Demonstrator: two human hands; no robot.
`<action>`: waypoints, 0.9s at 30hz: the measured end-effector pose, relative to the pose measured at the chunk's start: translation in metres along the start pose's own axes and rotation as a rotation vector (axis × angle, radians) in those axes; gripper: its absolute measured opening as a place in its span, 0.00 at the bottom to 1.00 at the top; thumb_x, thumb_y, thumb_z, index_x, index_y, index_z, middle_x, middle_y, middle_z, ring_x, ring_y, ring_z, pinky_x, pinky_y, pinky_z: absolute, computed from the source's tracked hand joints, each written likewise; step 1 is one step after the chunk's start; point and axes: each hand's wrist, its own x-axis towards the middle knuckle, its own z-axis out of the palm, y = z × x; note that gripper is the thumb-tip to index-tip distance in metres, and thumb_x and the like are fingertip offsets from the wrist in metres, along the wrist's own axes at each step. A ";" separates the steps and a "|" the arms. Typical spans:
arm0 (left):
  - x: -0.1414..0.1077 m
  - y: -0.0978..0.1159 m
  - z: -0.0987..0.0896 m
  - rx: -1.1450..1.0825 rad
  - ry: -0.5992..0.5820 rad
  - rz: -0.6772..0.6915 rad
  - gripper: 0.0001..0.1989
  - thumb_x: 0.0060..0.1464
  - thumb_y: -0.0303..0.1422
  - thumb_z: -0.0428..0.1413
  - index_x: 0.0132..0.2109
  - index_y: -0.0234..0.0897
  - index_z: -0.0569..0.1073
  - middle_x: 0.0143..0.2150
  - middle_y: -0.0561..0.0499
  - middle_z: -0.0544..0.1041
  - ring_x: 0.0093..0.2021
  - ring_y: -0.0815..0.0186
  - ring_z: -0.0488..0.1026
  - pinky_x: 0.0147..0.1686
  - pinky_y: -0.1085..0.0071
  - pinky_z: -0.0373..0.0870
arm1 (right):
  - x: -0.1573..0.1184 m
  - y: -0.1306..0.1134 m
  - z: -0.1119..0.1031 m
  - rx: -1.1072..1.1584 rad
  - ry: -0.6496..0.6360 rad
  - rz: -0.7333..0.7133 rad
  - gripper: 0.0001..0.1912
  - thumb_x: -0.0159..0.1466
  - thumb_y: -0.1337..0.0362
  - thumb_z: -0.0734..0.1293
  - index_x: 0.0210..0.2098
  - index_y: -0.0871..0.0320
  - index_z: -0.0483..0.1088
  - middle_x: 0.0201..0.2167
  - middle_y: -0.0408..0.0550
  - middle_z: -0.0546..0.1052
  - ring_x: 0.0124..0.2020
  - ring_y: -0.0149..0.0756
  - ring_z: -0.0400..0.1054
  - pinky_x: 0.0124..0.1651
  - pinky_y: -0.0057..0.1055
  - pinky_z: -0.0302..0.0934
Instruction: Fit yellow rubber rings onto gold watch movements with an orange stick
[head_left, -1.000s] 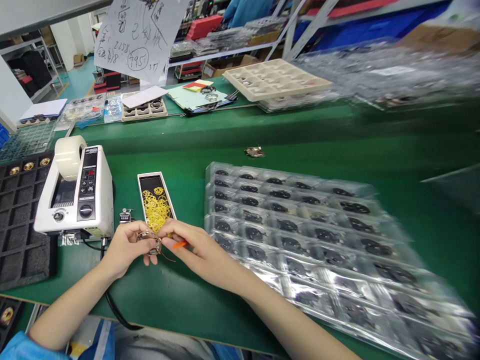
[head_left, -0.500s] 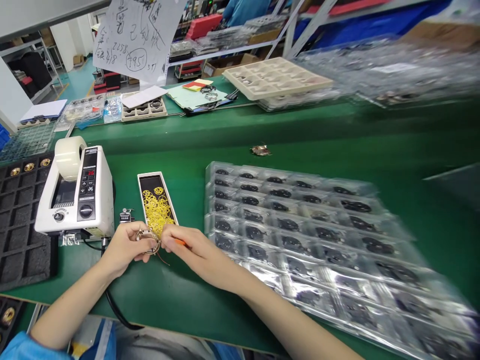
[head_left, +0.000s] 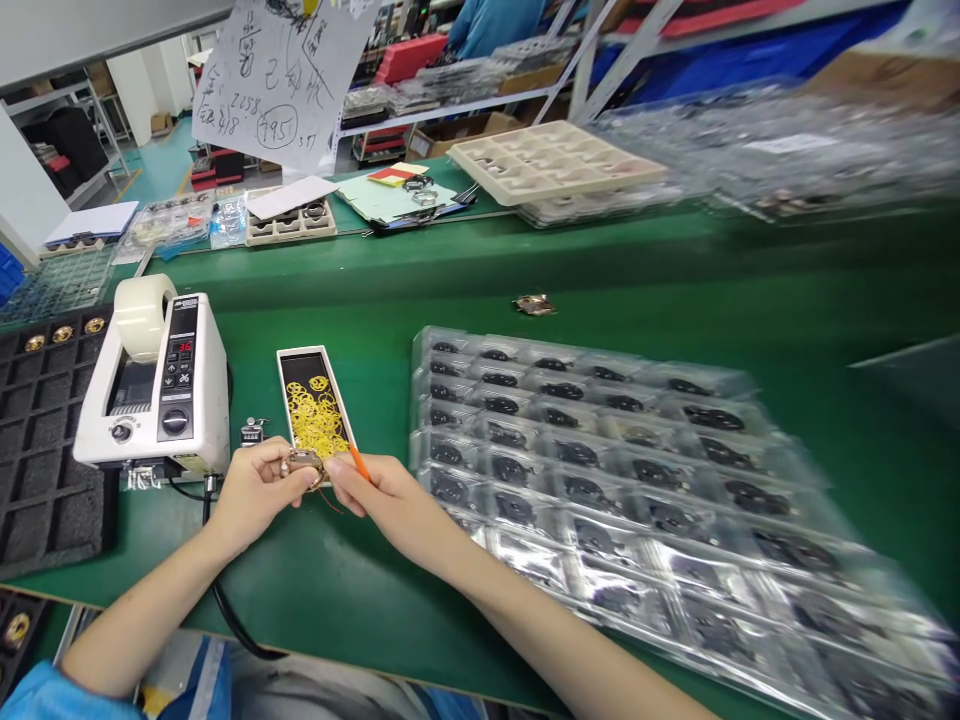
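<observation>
- Currently, the left hand (head_left: 259, 490) is pinching a small round metal part (head_left: 304, 458) between thumb and fingers, holding it just above the desk (head_left: 337, 600).
- Right hand (head_left: 382, 500) is gripping a slim orange tool (head_left: 360, 463); its fingertips are meeting the part's right side, exact contact too small to tell.
- Thin reddish wire (head_left: 331, 499) is hanging off the part, between both hands.
- Metal part is sitting at the near end of a narrow white box (head_left: 302, 366), which is holding a heap of yellow rings (head_left: 315, 418).
- Tape dispenser (head_left: 150, 390) is standing left of the box, its display showing 36; a small counter (head_left: 253, 432) is resting between them.
- Black compartment tray (head_left: 64, 520) is lying far left, with gold rings (head_left: 64, 334) sitting in its back row.
- Clear plastic trays (head_left: 525, 550) are lying to the right, carrying dark pieces in their cells.
- Another small metal piece (head_left: 535, 303) is lying alone behind those trays.
</observation>
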 end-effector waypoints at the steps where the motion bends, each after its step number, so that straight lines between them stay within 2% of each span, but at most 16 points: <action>1: 0.000 -0.002 0.000 0.072 0.031 0.066 0.15 0.49 0.40 0.62 0.23 0.33 0.70 0.22 0.55 0.65 0.20 0.75 0.61 0.18 0.77 0.56 | 0.000 0.000 0.000 0.041 0.026 0.040 0.31 0.64 0.39 0.56 0.17 0.56 0.57 0.14 0.38 0.57 0.19 0.28 0.51 0.22 0.27 0.48; 3: -0.001 -0.008 0.000 0.256 0.105 0.240 0.12 0.55 0.35 0.57 0.25 0.33 0.73 0.25 0.53 0.67 0.24 0.72 0.64 0.22 0.76 0.61 | 0.001 -0.002 0.001 0.144 0.062 0.116 0.29 0.61 0.39 0.61 0.17 0.57 0.61 0.14 0.37 0.57 0.17 0.26 0.47 0.21 0.27 0.43; 5: -0.002 -0.017 0.000 0.483 0.164 0.480 0.10 0.59 0.29 0.52 0.34 0.34 0.76 0.29 0.50 0.70 0.29 0.69 0.68 0.27 0.74 0.66 | 0.000 -0.005 0.003 0.301 0.070 0.185 0.27 0.58 0.41 0.66 0.19 0.58 0.62 0.15 0.36 0.56 0.16 0.24 0.43 0.20 0.26 0.38; 7: -0.001 -0.026 -0.001 0.725 0.184 0.723 0.13 0.62 0.26 0.46 0.45 0.33 0.75 0.34 0.46 0.73 0.34 0.66 0.71 0.31 0.72 0.70 | 0.001 -0.006 0.006 0.492 0.071 0.245 0.26 0.54 0.43 0.70 0.19 0.58 0.62 0.17 0.35 0.56 0.17 0.22 0.40 0.20 0.26 0.35; 9: 0.000 -0.033 -0.003 0.944 0.181 0.885 0.17 0.63 0.24 0.42 0.52 0.32 0.71 0.37 0.43 0.74 0.36 0.64 0.72 0.33 0.71 0.71 | 0.001 -0.005 0.008 0.649 0.069 0.293 0.26 0.51 0.45 0.73 0.20 0.59 0.60 0.18 0.34 0.55 0.17 0.21 0.38 0.20 0.25 0.33; 11: 0.001 -0.037 -0.005 1.102 0.159 0.938 0.18 0.63 0.23 0.40 0.54 0.30 0.70 0.36 0.42 0.74 0.35 0.63 0.72 0.32 0.70 0.72 | 0.001 -0.002 0.010 0.733 0.057 0.329 0.27 0.49 0.47 0.75 0.20 0.58 0.59 0.18 0.33 0.54 0.17 0.20 0.36 0.19 0.25 0.32; 14: -0.001 -0.039 -0.007 1.201 0.146 0.925 0.18 0.64 0.24 0.40 0.53 0.29 0.70 0.31 0.45 0.73 0.30 0.64 0.72 0.29 0.70 0.72 | 0.000 0.000 0.013 0.769 0.044 0.340 0.28 0.48 0.48 0.77 0.20 0.58 0.57 0.17 0.33 0.53 0.18 0.20 0.35 0.19 0.25 0.31; 16: -0.006 -0.040 -0.006 1.199 0.173 0.898 0.18 0.64 0.25 0.40 0.53 0.30 0.70 0.30 0.45 0.73 0.30 0.64 0.73 0.28 0.71 0.72 | -0.001 -0.002 0.015 0.777 0.041 0.324 0.28 0.48 0.48 0.77 0.20 0.58 0.57 0.17 0.33 0.52 0.18 0.20 0.35 0.19 0.25 0.31; 18: -0.011 -0.040 -0.005 1.172 0.199 0.898 0.18 0.64 0.25 0.41 0.53 0.32 0.71 0.33 0.43 0.76 0.33 0.63 0.75 0.31 0.71 0.72 | -0.004 -0.004 0.016 0.780 0.034 0.303 0.28 0.49 0.48 0.76 0.20 0.57 0.57 0.17 0.33 0.52 0.18 0.21 0.35 0.19 0.25 0.32; 21: -0.015 -0.040 -0.003 1.147 0.229 0.992 0.17 0.63 0.24 0.43 0.52 0.32 0.72 0.38 0.40 0.78 0.36 0.62 0.77 0.34 0.69 0.73 | -0.007 -0.006 0.015 0.768 0.000 0.275 0.26 0.52 0.46 0.74 0.21 0.57 0.58 0.17 0.34 0.52 0.18 0.22 0.35 0.18 0.25 0.33; 24: -0.013 -0.038 -0.002 1.142 0.255 1.081 0.15 0.62 0.23 0.44 0.47 0.31 0.74 0.33 0.42 0.79 0.31 0.63 0.76 0.30 0.69 0.72 | -0.007 -0.004 0.015 0.772 -0.037 0.276 0.26 0.52 0.46 0.74 0.21 0.57 0.59 0.17 0.34 0.51 0.18 0.22 0.35 0.18 0.25 0.33; 27: -0.011 -0.035 -0.001 1.130 0.253 1.082 0.13 0.61 0.22 0.45 0.44 0.30 0.74 0.27 0.45 0.77 0.26 0.64 0.74 0.26 0.69 0.71 | -0.006 0.000 0.016 0.795 -0.039 0.303 0.27 0.50 0.46 0.75 0.20 0.58 0.59 0.17 0.34 0.51 0.18 0.21 0.35 0.18 0.25 0.32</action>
